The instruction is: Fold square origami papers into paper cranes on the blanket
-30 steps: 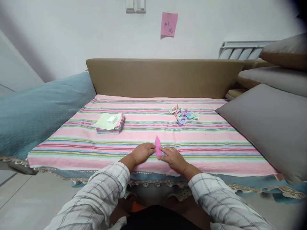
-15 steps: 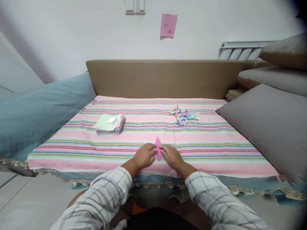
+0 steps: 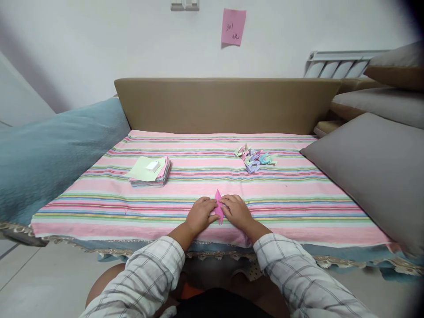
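Observation:
A small folded pink paper (image 3: 218,208), pointed at both ends, lies on the striped cloth (image 3: 285,194) near its front edge. My left hand (image 3: 200,214) presses on its left side with curled fingers. My right hand (image 3: 236,210) pinches its right side, fingers closed on the paper. Both hands meet over the paper's middle, so only its tips show.
A stack of coloured paper squares (image 3: 149,171) with a small white block on top lies to the left. A pile of folded paper pieces (image 3: 255,158) sits further back right. Grey cushions (image 3: 371,168) flank the right, a blue blanket (image 3: 49,150) the left, a tan backrest (image 3: 225,104) behind.
Both hands have closed in from either side over the pink paper, covering more of it. The paper stays in the same spot on the cloth.

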{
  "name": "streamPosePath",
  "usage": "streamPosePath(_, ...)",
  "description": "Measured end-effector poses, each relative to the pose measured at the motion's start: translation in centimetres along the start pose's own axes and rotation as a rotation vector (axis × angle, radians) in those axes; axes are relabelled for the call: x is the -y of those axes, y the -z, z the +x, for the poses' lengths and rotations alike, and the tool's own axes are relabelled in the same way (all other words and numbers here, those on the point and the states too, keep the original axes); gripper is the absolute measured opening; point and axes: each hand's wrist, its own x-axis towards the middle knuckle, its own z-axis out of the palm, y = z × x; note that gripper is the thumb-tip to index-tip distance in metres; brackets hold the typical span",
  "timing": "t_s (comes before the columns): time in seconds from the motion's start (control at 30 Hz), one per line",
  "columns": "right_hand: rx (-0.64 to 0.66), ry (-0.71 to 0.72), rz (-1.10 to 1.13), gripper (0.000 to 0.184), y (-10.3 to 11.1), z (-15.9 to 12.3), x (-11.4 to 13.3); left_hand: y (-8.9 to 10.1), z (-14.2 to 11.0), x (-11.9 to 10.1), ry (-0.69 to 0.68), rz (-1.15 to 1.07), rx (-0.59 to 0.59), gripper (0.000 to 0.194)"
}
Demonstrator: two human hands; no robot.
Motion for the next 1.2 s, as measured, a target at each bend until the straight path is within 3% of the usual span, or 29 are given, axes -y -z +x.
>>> streamPosePath(0.07,0.013,-0.030,-0.022,0.029,-0.1,0.1,0.1,0.1,0.2,-0.2,0.024,-0.016,-0.020,0.040)
streamPosePath(0.2,0.024,-0.100,-0.079,0.034,-0.2,0.4,0.4,0.0,1.0,-0.6,0.110,-0.038,-0.053,0.018)
streamPosePath(0.4,0.130,-0.170,-0.177,0.036,0.2,1.7,1.1,-0.3,1.3,-1.3,0.269,0.010,-0.087,0.014)
streamPosePath(0.57,0.144,-0.273,-0.156,0.039,0.4,2.7,1.3,0.0,0.8,-1.8,0.407,0.054,-0.110,0.025)
streamPosePath(0.67,0.099,-0.318,-0.065,0.040,0.3,2.6,1.1,0.0,0.8,-1.8,0.477,0.073,-0.132,0.040)
streamPosePath(0.83,-0.025,-0.391,0.228,0.028,-0.2,2.0,0.7,0.0,0.9,-1.6,0.481,0.032,-0.113,0.034)
streamPosePath(0.97,-0.063,-0.445,0.570,0.016,-0.4,2.1,0.7,0.1,0.9,-1.4,0.448,-0.126,-0.144,0.029)
streamPosePath(1.1,-0.040,-0.425,0.710,0.019,0.3,2.3,1.4,0.2,1.6,-1.0,0.389,-0.349,-0.200,0.036)
streamPosePath(1.2,-0.107,-0.380,0.814,0.019,1.7,2.2,2.1,0.9,2.6,-1.1,0.303,-0.443,-0.236,0.024)
